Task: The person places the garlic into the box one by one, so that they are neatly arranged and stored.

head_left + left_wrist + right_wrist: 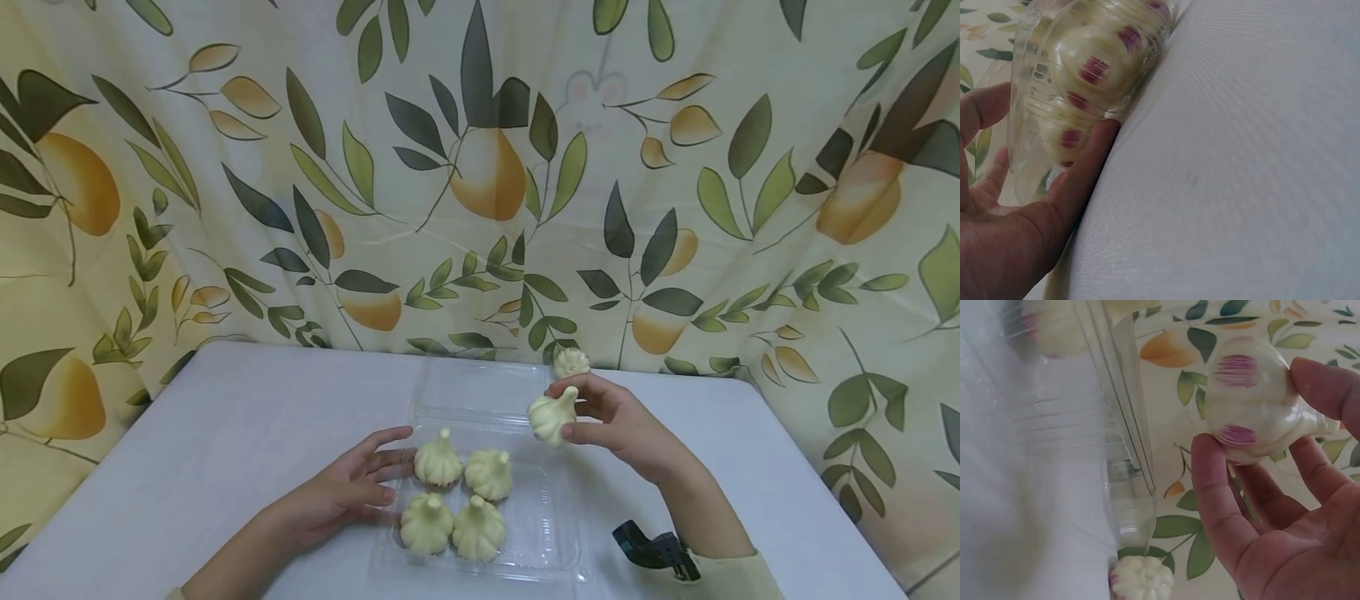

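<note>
A clear plastic clamshell box (540, 525) lies with its lid (480, 390) folded back on the table. Several pale garlic bulbs (478, 528) sit in two rows in its left part. My left hand (341, 492) rests against the box's left side, fingers extended; in the left wrist view the thumb (1088, 169) touches the plastic. My right hand (630, 425) pinches one garlic bulb (551, 415) between thumb and fingers, above the box's far right part. The right wrist view shows purple streaks on this held bulb (1250, 400).
Another garlic bulb (572, 362) lies at the table's back edge, right of the lid. A black strap-like device (654, 550) is at the right wrist. Behind the white table (247, 417) hangs a curtain (420, 250) printed with fruit and leaves.
</note>
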Available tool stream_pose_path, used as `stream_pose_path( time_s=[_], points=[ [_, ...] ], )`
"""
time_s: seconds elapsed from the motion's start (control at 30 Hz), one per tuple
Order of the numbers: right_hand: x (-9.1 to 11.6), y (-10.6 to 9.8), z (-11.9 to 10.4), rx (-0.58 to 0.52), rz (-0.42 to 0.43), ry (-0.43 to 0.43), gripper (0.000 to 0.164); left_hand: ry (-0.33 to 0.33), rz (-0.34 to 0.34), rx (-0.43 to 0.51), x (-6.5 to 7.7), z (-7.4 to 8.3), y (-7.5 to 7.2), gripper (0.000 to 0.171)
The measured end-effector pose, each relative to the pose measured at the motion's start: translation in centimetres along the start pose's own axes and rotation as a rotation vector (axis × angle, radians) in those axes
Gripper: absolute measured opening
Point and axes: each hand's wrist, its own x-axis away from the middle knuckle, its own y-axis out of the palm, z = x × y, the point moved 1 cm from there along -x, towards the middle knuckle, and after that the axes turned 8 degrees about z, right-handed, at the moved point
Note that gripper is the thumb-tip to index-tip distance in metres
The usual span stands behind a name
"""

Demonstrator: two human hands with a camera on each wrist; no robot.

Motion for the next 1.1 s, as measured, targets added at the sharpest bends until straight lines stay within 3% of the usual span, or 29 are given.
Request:
stream_pose_path(
  time_s=[0.63, 1.1],
  points=[
    [0.4, 2.0, -1.3, 0.041, -0.233, -0.021, 0.042, 0.01, 0.002, 0.011, 0.0, -0.1, -0.1, 0.08],
    [0.8, 2.6, -1.2, 0.108, -0.327, -0.053, 0.041, 0.005, 0.003, 0.011, 0.0, -0.2, -0.1, 0.08]
  ],
)
